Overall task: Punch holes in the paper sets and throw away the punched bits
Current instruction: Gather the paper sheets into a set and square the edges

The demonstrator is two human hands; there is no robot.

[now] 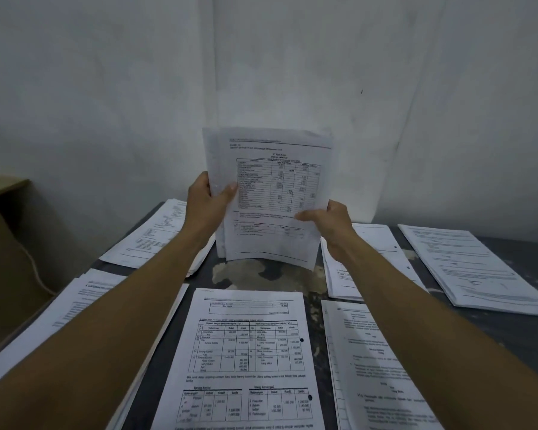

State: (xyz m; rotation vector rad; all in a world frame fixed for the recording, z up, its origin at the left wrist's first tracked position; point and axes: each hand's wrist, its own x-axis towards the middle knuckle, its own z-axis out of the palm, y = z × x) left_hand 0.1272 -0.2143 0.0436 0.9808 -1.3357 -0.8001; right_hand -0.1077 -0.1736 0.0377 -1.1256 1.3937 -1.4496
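I hold a set of printed sheets (271, 193) upright over the far middle of the dark table (510, 330), its bottom edge near or on the tabletop. My left hand (207, 201) grips the set's left edge, thumb on the front page. My right hand (330, 220) pinches the right edge lower down. The front page carries a table of figures. Right in front of me lies a paper set (246, 355) with two punched holes along its right edge. No hole punch is visible.
More paper sets lie around: at the left (156, 234), near left (59, 318), near right (379, 367), right of centre (373, 259) and far right (475, 268). A white wall stands behind the table. A wooden cabinet (10, 243) is at the left.
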